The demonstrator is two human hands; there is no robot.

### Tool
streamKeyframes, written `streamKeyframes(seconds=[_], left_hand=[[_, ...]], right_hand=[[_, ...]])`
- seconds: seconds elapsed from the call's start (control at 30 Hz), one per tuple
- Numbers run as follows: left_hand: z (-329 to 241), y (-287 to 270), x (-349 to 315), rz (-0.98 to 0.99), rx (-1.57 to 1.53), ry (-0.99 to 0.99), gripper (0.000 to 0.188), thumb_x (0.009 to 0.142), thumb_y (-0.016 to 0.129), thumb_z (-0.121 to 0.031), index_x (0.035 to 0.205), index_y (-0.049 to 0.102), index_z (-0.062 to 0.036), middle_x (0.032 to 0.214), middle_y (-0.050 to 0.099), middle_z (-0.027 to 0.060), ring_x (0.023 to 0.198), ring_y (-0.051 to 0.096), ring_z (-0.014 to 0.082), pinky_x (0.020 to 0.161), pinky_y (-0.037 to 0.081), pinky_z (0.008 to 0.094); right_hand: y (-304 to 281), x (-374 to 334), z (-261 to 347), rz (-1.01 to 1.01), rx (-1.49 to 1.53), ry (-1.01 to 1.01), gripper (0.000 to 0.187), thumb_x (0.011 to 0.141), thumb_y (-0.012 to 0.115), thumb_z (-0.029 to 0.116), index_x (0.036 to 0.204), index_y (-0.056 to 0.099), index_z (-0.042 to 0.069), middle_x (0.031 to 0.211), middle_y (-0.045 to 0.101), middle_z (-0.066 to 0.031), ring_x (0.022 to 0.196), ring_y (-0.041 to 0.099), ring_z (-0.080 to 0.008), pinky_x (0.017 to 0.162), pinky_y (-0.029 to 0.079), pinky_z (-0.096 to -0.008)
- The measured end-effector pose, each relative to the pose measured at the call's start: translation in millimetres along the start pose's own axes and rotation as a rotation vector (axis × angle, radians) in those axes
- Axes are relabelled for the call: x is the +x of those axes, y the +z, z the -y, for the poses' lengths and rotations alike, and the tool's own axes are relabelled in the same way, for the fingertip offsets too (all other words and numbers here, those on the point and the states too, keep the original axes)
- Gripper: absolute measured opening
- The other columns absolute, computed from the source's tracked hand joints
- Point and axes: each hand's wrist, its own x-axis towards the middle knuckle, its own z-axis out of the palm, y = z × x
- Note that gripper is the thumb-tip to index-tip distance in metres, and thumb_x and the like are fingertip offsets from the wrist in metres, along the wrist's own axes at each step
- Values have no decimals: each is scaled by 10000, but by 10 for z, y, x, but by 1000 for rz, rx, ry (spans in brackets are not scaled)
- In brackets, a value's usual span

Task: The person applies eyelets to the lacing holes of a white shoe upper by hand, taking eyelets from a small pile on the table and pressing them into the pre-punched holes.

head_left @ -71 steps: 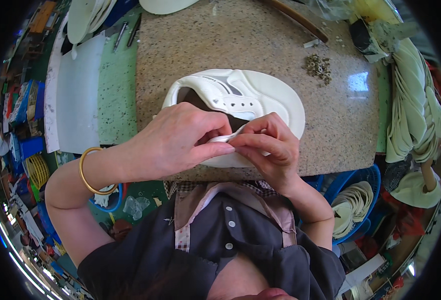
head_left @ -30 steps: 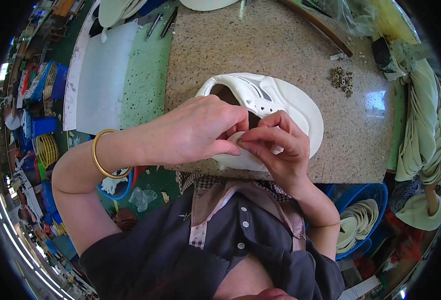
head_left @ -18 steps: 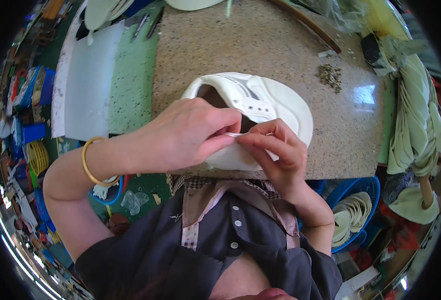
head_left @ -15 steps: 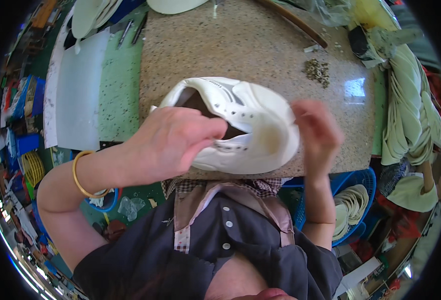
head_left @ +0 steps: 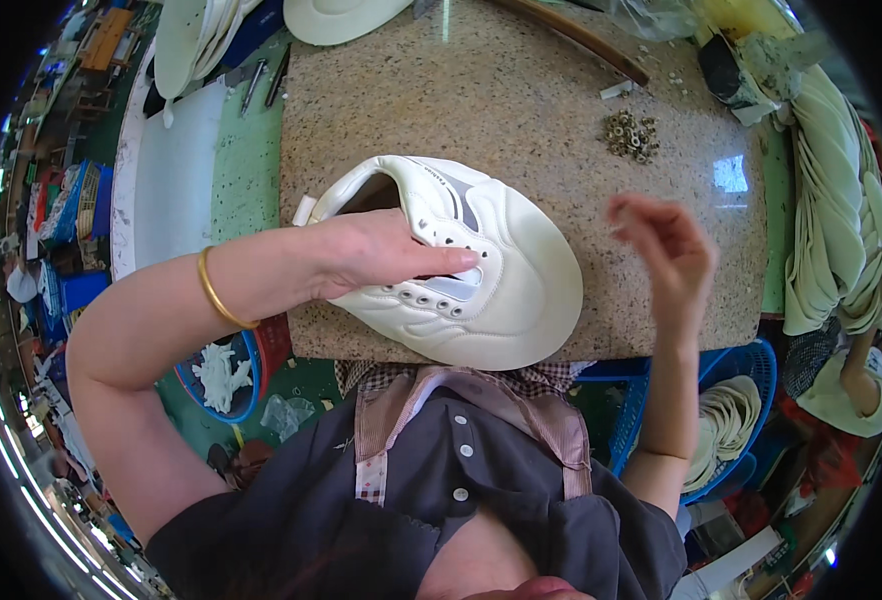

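A white shoe upper [head_left: 521, 260] lies tilted on the speckled stone slab [head_left: 441, 100], its rounded toe toward the right. Two rows of lace holes flank its throat; metal-looking rings show in the near row. My left hand [head_left: 381, 250] grips the upper at the throat. Its thumb lies along the throat edge, and the other fingers are hidden in the opening. Raised right of the toe, apart from the upper, my right hand [head_left: 671, 245] has bent fingers drawn together. Anything between those slightly blurred fingertips is too small to make out.
Small brass-coloured eyelets [head_left: 631, 135] lie heaped on the slab's far right. A wooden stick [head_left: 581, 38] crosses the back edge. Two pen-like tools [head_left: 253, 87] rest at left. Pale fabric [head_left: 831, 210] is piled at right; a blue basket [head_left: 769, 375] of white pieces stands below it.
The upper has turned, its toe swinging nearer to me. My left hand has shifted its grip, with the thumb now along the throat. My right hand has moved right, away from the toe.
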Motion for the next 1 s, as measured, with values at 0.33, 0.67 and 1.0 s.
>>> streamKeyframes(seconds=[0.33, 0.67, 1.0], left_hand=[[-64, -7, 85, 108, 32, 66, 419, 849, 697, -163, 1210, 558, 1, 1132, 628, 89, 995, 589, 145, 854, 501, 285], [-17, 59, 173, 5, 333, 359, 470, 784, 744, -223, 1154, 570, 9, 1073, 637, 105, 981, 590, 200, 875, 480, 313], [69, 87, 193, 49, 410, 467, 425, 797, 707, -169, 1132, 532, 25, 998, 630, 103, 891, 619, 170, 817, 507, 309]], right_hand=[[472, -265, -141, 319, -110, -166, 138, 759, 723, -11, 889, 706, 31, 848, 664, -70, 747, 645, -134, 658, 510, -249], [562, -332, -143, 290, -191, -170, 174, 715, 742, -14, 870, 716, 63, 828, 625, -44, 732, 616, -154, 622, 497, -273], [-448, 587, -285, -114, -783, -284, 119, 803, 695, 81, 922, 694, 67, 883, 676, -61, 733, 649, -162, 618, 497, -264]])
